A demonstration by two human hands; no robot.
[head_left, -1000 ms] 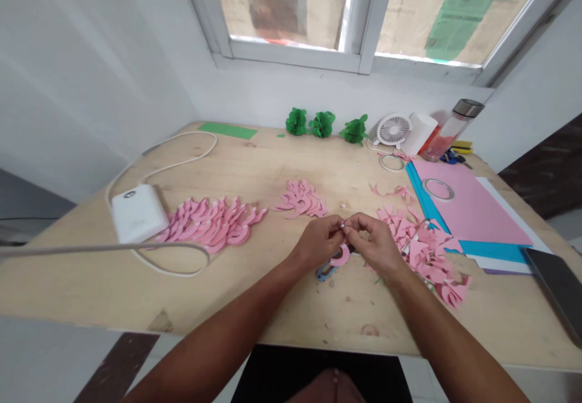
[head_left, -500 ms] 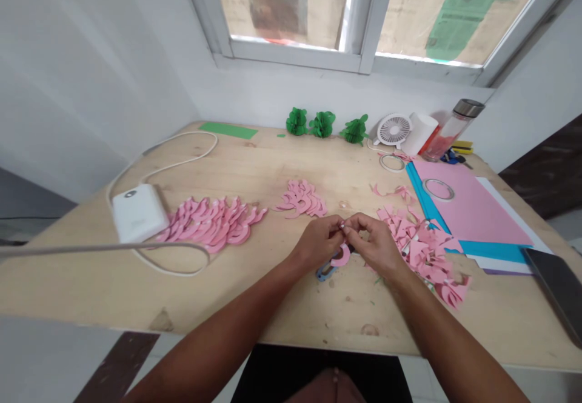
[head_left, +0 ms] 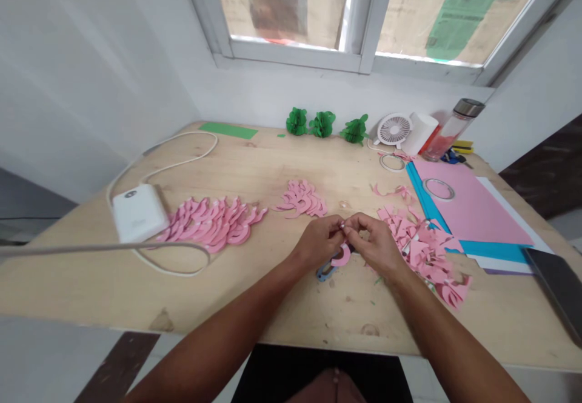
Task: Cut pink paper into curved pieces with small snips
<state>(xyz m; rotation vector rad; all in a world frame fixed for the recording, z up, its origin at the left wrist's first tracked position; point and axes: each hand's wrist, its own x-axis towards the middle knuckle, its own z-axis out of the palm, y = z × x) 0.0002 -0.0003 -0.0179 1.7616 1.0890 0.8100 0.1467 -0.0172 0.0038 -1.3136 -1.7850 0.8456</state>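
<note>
A pink curved paper piece (head_left: 341,256) hangs just above the near middle of the wooden table (head_left: 254,166), between the two hands. The left hand (head_left: 318,242) and the right hand (head_left: 377,246) meet fingertip to fingertip over it, thumb and fingers of each pinched together on its upper end; what exactly sits at the pinch is too small to tell. Under the hands lies a blue-handled tool (head_left: 324,271), mostly hidden. Just right of the right hand is a heap of pink scraps (head_left: 425,251). Beyond the hands lies a small pile of pink cut shapes (head_left: 301,199), and to the left a longer row of the same shapes (head_left: 213,221) touches a white power bank (head_left: 139,212), whose small round mark cannot be read. A white cable (head_left: 159,163) loops around it. On the right are a pink sheet (head_left: 473,206) over a blue sheet (head_left: 482,249), with a tape ring (head_left: 438,189) on top. Along the far edge stand three green paper flowers (head_left: 322,123), a small white fan (head_left: 393,129) and a bottle (head_left: 452,130) with no legible label.
</note>
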